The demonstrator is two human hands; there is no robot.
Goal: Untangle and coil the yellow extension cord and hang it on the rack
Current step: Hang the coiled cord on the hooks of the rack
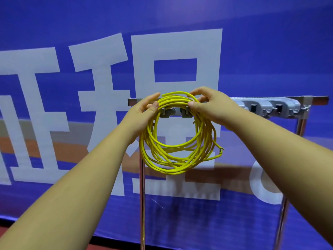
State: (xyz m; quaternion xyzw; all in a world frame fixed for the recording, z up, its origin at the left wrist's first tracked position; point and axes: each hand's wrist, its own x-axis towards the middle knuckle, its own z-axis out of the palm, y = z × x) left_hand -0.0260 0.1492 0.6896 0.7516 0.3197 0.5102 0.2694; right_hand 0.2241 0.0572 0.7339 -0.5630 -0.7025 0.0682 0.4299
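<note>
The yellow extension cord (177,160) is wound into a round coil of several loops that hangs in front of the rack (270,103). The top of the coil lies at the rack's grey hooks (185,112). My left hand (144,112) pinches the coil's upper left between thumb and fingers. At the upper right my right hand (210,105) grips the top strands, thumb in front. A loose cord end (220,149) sticks out at the coil's right side. Whether the coil rests on a hook I cannot tell.
The rack is a metal bar on two chrome legs (142,204), with more grey holders (266,107) along its right half. Behind it hangs a blue banner (270,51) with large white characters. A strip of red floor (7,230) shows at the lower left.
</note>
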